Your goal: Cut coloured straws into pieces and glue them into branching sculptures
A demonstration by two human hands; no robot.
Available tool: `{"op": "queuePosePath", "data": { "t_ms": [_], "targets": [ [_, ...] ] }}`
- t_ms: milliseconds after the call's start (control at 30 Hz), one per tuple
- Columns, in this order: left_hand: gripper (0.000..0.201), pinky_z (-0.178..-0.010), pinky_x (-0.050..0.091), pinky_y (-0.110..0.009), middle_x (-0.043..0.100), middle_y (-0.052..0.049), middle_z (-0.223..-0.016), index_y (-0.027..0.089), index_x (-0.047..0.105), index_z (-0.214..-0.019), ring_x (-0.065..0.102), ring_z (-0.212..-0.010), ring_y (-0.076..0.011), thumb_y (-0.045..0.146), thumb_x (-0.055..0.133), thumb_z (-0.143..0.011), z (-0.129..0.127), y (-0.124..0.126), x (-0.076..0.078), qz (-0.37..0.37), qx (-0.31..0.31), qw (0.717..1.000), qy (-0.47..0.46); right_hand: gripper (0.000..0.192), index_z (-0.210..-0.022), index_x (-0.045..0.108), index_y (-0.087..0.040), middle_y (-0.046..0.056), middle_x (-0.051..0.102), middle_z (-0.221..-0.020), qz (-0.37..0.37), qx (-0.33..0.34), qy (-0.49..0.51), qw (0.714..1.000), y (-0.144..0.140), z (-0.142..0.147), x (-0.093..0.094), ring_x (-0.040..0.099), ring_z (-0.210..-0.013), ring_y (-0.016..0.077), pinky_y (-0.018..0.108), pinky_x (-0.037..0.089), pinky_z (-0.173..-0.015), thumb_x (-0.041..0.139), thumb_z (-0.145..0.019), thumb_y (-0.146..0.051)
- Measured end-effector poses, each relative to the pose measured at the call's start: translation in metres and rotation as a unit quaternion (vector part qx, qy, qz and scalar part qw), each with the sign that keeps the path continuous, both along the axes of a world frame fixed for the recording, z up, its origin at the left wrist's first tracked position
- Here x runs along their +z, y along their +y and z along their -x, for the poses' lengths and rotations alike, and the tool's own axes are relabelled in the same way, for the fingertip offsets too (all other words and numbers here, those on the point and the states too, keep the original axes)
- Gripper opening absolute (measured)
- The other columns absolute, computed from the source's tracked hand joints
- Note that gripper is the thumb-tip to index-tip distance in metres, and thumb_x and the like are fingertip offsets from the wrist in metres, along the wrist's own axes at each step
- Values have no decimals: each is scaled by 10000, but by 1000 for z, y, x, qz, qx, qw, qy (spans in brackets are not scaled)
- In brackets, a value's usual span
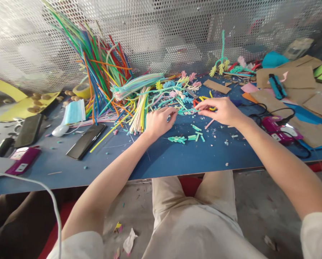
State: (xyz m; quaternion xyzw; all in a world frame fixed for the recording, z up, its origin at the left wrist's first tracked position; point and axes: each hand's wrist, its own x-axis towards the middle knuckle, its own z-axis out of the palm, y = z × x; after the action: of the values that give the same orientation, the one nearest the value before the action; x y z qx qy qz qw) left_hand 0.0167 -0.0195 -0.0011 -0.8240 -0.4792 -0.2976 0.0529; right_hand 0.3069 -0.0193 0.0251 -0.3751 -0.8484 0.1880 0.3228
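Note:
A mint-green pipe cleaner (188, 112) stretches between my two hands over the blue table. My left hand (160, 121) is closed, its fingertips pinching the left end. At the other end, my right hand (222, 110) pinches with thumb and forefinger. Just behind the right fingers lies a cutting tool with red and yellow handles (206, 97), partly covered. Short cut mint pieces (196, 136) and a small leaf-like mint sprig (177, 139) lie in front of the hands. A bundle of pale and yellow pipe cleaners (139, 111) rests beside my left hand.
A tall heap of coloured pipe cleaners (96, 72) leans on the perforated metal screen (177, 32). Phones (86, 141), a face mask (73, 112) and a yellow tape roll (82, 90) lie left. Cardboard (287, 77) and a purple power socket (281, 130) with cables are right.

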Motion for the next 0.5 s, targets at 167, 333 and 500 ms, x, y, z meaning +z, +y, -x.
{"op": "queuePosePath", "data": {
  "t_ms": [167, 333, 500],
  "targets": [
    [261, -576, 367, -299, 818, -18, -1073, 303, 783, -1101, 744, -803, -180, 385, 542, -1044, -8, -8, -2, -12, -14, 1000, 25, 271, -1006, 800, -262, 83, 796, -1051, -74, -51, -1, 996, -3, 8, -1, 716, -952, 258, 431, 540, -937, 605, -1005, -451],
    [273, -562, 341, -300, 820, -6, -1063, 294, 781, -1082, 751, -799, -173, 373, 521, -1059, -14, -13, -3, -35, -23, 999, 32, 266, -962, 778, -240, 92, 769, -1029, -96, -22, -11, 995, -4, 15, -7, 703, -973, 258, 417, 530, -958, 591, -1008, -423],
    [269, -565, 362, -306, 816, -2, -1051, 298, 775, -1088, 750, -800, -161, 374, 519, -1063, -13, -12, -5, -48, -33, 998, 37, 247, -930, 773, -243, 82, 774, -1007, -87, -10, -21, 996, -3, 18, -10, 700, -967, 256, 415, 528, -956, 593, -993, -399]
  ]
}}
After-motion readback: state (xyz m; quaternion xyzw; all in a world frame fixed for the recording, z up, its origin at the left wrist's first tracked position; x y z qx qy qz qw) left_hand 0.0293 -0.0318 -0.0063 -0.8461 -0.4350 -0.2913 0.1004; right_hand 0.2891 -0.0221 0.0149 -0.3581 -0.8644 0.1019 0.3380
